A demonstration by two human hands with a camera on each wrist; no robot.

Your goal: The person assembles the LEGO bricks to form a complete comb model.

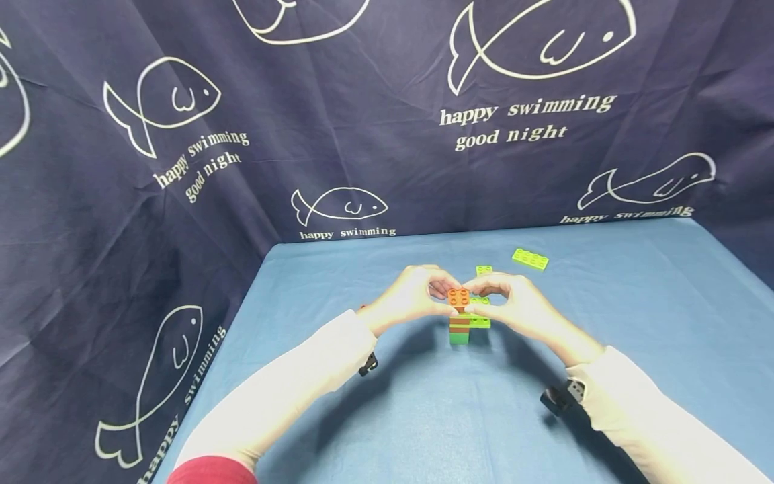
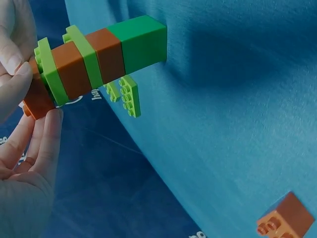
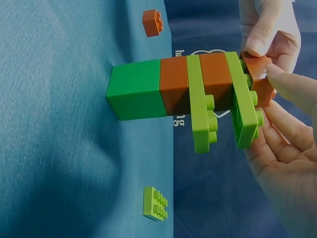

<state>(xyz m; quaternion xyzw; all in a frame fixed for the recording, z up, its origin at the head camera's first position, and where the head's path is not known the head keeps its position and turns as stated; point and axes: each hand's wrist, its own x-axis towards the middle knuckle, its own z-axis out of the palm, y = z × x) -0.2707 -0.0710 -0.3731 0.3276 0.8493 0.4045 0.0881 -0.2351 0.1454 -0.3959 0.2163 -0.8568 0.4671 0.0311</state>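
- Brick tower (image 3: 195, 82) is stood upright on blue table (image 1: 459, 410): green base, orange bricks alternated with two lime plates jutting rightward in head view.
- Top orange brick (image 1: 458, 296) is pinched by thumb and fingers of both left hand (image 1: 414, 292) and right hand (image 1: 510, 304); full seating can't be told.
- Behind tower: near lime plate (image 1: 484, 270) partly hidden by right hand; far lime plate (image 1: 530, 259) unobstructed.
- Loose orange brick (image 2: 292, 215) mostly covered by left wrist in head view.
- Scene backed by fish-printed cloth (image 1: 387, 134).
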